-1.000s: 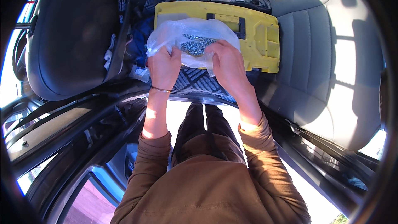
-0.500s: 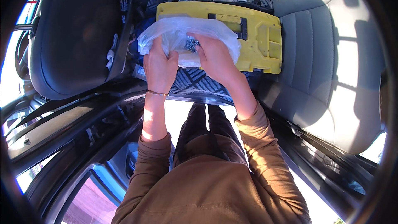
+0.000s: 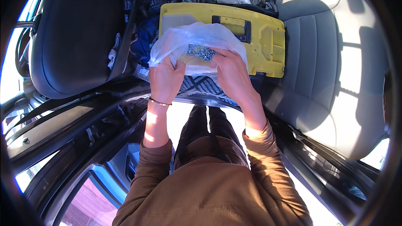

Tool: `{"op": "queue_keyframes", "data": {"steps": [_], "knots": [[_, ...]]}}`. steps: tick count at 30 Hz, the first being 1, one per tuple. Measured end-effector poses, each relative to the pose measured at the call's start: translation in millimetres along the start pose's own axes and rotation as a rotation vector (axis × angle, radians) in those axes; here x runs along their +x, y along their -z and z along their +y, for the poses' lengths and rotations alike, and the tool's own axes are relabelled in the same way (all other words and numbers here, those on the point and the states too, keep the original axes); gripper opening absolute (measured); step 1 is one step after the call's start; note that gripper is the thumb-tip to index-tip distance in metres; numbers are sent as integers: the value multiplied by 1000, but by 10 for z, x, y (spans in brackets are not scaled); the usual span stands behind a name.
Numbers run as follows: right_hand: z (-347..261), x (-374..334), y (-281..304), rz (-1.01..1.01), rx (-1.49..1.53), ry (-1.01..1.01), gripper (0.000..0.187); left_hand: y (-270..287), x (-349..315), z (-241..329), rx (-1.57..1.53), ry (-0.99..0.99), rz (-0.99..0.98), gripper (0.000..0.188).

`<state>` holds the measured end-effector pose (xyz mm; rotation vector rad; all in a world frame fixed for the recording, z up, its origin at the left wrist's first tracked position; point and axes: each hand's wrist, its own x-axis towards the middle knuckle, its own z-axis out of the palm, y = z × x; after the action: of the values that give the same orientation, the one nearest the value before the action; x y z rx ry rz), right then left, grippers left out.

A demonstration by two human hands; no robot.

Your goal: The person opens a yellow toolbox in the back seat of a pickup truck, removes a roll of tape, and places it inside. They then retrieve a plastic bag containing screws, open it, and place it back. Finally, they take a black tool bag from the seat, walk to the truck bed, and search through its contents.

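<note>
A clear plastic bag (image 3: pixel 190 35) is spread wide at its mouth between my two hands. Inside it lies a heap of small silvery metal pieces, seemingly screws (image 3: pixel 202 52). My left hand (image 3: pixel 164 77) grips the bag's left edge, thumb pressed toward the fingers, some of which are hidden in the plastic. On the right side, my right hand (image 3: pixel 230 69) holds the bag's edge, its fingertips beside the metal pieces. Beneath and behind the bag is a yellow toolbox lid (image 3: pixel 261 21) with a dark-framed handle.
Behind the lid stands a black open tray (image 3: pixel 268 6) with tools and a plastic packet. A dark seat back (image 3: pixel 75 33) rises at left; a grey seat (image 3: pixel 314 67) fills the right. The car's door sill (image 3: pixel 209 99) runs in front of my legs.
Both hands and the bag have come slightly nearer and to the right. The bag's mouth is wider, and more of the metal pieces show.
</note>
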<state>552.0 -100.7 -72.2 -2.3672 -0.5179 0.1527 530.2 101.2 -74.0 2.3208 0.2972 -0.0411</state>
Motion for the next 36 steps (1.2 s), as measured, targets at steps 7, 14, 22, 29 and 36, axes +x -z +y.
{"op": "queue_keyframes", "data": {"steps": [7,14,22,29,36], "knots": [[-113,117,-61,179,51,-40,23,5,-25,29,-32,2,58,55],[-142,-186,341,278,308,-368,39,-48,-145,34,-93,-185,90,18],[-34,-304,256,400,-87,-314,82,-72,-237,133,-99,-264,3,58],[-32,-292,197,253,218,-423,100,45,-232,274,-176,-258,-71,50],[-136,-229,170,79,362,-203,124,-6,-107,392,-263,-321,79,9]]}}
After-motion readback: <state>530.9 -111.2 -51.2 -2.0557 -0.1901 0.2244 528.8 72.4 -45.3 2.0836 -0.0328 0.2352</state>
